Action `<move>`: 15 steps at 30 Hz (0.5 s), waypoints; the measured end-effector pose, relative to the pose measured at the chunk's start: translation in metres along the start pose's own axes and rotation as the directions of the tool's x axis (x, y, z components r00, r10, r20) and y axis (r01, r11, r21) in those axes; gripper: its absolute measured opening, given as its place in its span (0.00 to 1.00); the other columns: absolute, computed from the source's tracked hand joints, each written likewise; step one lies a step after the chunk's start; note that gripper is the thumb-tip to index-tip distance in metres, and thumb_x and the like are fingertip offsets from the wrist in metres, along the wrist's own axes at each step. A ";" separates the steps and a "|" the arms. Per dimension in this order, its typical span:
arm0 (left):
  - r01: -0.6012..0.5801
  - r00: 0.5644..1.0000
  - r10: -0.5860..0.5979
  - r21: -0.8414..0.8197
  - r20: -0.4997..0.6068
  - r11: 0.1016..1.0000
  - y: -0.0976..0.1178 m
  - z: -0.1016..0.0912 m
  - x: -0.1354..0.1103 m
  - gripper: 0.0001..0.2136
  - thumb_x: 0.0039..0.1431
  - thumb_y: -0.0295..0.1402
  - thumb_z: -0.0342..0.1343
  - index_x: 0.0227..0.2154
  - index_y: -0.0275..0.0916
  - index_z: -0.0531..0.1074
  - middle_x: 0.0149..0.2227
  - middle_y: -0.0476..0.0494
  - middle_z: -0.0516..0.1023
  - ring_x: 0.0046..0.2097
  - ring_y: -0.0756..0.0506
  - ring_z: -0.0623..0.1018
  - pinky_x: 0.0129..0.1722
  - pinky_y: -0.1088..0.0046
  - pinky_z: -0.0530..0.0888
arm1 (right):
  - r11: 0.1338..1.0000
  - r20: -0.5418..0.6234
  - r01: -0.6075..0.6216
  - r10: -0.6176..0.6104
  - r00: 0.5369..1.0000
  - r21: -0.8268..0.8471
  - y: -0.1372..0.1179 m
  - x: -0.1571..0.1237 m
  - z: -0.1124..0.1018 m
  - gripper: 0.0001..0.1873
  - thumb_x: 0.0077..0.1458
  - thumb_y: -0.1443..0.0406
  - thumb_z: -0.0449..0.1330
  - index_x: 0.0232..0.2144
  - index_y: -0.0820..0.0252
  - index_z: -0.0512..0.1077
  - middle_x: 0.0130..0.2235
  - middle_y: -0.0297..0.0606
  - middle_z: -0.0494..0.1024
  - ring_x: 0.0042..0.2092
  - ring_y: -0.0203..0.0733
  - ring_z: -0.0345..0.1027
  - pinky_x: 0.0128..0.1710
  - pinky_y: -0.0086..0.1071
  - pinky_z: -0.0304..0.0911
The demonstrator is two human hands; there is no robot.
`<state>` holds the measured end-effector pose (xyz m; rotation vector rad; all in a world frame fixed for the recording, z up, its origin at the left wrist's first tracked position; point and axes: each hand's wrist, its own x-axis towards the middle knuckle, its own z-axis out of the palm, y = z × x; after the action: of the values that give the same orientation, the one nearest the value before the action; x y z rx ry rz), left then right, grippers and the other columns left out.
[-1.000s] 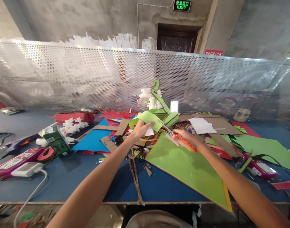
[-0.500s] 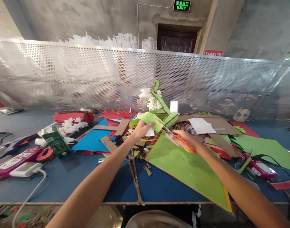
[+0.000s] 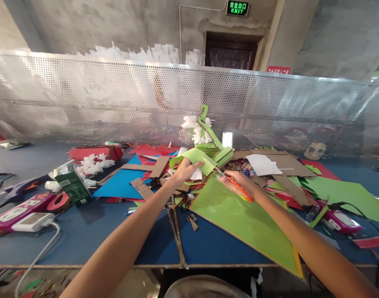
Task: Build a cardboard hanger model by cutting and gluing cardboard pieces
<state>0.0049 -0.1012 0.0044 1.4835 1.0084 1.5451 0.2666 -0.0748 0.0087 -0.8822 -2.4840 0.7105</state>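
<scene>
My left hand (image 3: pixel 187 169) is closed on a curled piece of light green paper (image 3: pixel 194 155), thumb on top. Orange-handled scissors (image 3: pixel 243 192) are gripped in my right hand (image 3: pixel 237 180). Their blades point up and left and lie at the right edge of the green paper. Just behind stands a green cardboard model (image 3: pixel 212 134) with a hooked top and white crumpled tufts (image 3: pixel 198 134) on its left side. Under my right forearm a large green sheet (image 3: pixel 245 223) slants toward the table's front edge.
Cardboard strips, red scraps and a blue sheet (image 3: pixel 117 184) lie left of centre. A green carton (image 3: pixel 73 187) and a white charger (image 3: pixel 34 222) with a cable stand further left. A perforated metal screen (image 3: pixel 114 99) closes the back; a magenta device (image 3: pixel 341 220) lies right.
My right hand and the scissors have shifted very slightly left. The green paper in my left hand has tilted a little; the rest looks the same.
</scene>
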 end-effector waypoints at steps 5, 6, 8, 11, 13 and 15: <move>0.010 0.999 -0.010 -0.013 0.033 1.000 -0.003 -0.003 0.001 0.24 0.52 0.43 0.70 0.49 0.34 0.80 0.44 0.35 0.85 0.47 0.36 0.83 0.52 0.59 0.77 | 1.000 -0.002 0.006 -0.006 1.000 0.021 -0.002 0.000 0.002 0.29 0.63 0.38 0.54 0.32 0.57 0.66 0.23 0.27 0.62 0.25 0.36 0.57 0.26 0.29 0.49; 0.011 0.999 -0.011 -0.009 0.035 1.000 -0.003 -0.004 0.001 0.24 0.52 0.43 0.70 0.49 0.34 0.80 0.43 0.36 0.85 0.47 0.36 0.83 0.51 0.59 0.77 | 1.000 0.000 -0.001 0.001 1.000 0.030 -0.003 0.000 0.003 0.29 0.63 0.38 0.54 0.33 0.57 0.67 0.23 0.27 0.62 0.25 0.36 0.57 0.26 0.29 0.49; 0.010 0.999 -0.010 -0.001 0.034 1.000 -0.004 -0.005 0.002 0.25 0.52 0.43 0.69 0.50 0.35 0.79 0.43 0.36 0.85 0.46 0.36 0.83 0.51 0.59 0.77 | 0.998 0.006 -0.019 0.018 1.000 0.058 -0.005 0.000 0.004 0.29 0.63 0.38 0.53 0.34 0.57 0.67 0.22 0.27 0.62 0.25 0.36 0.58 0.25 0.29 0.49; 0.007 0.999 -0.007 0.002 0.036 1.000 -0.004 -0.005 0.002 0.25 0.52 0.43 0.69 0.51 0.35 0.79 0.43 0.36 0.85 0.46 0.36 0.82 0.51 0.59 0.77 | 0.994 0.011 -0.042 0.041 0.999 0.103 -0.008 -0.001 0.005 0.30 0.63 0.37 0.53 0.32 0.58 0.66 0.21 0.27 0.62 0.24 0.36 0.57 0.24 0.29 0.48; 0.013 0.999 -0.013 0.001 0.033 1.000 -0.004 -0.004 0.001 0.26 0.51 0.44 0.70 0.51 0.35 0.79 0.43 0.36 0.84 0.46 0.36 0.82 0.50 0.59 0.77 | 0.992 0.005 -0.046 0.046 0.999 0.116 -0.010 -0.001 0.007 0.30 0.62 0.37 0.54 0.32 0.58 0.65 0.21 0.27 0.62 0.23 0.35 0.57 0.24 0.28 0.48; 0.035 0.999 -0.035 0.014 0.020 0.999 -0.004 -0.003 0.001 0.26 0.50 0.44 0.70 0.49 0.36 0.79 0.43 0.37 0.84 0.45 0.37 0.82 0.50 0.60 0.77 | 0.992 0.001 -0.047 0.047 0.999 0.121 -0.010 -0.002 0.008 0.31 0.61 0.37 0.54 0.32 0.58 0.66 0.21 0.27 0.62 0.23 0.35 0.57 0.24 0.28 0.48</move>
<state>0.0018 -0.0988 0.0010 1.4807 1.0300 1.4988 0.2588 -0.0851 0.0077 -0.8981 -2.3970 0.8660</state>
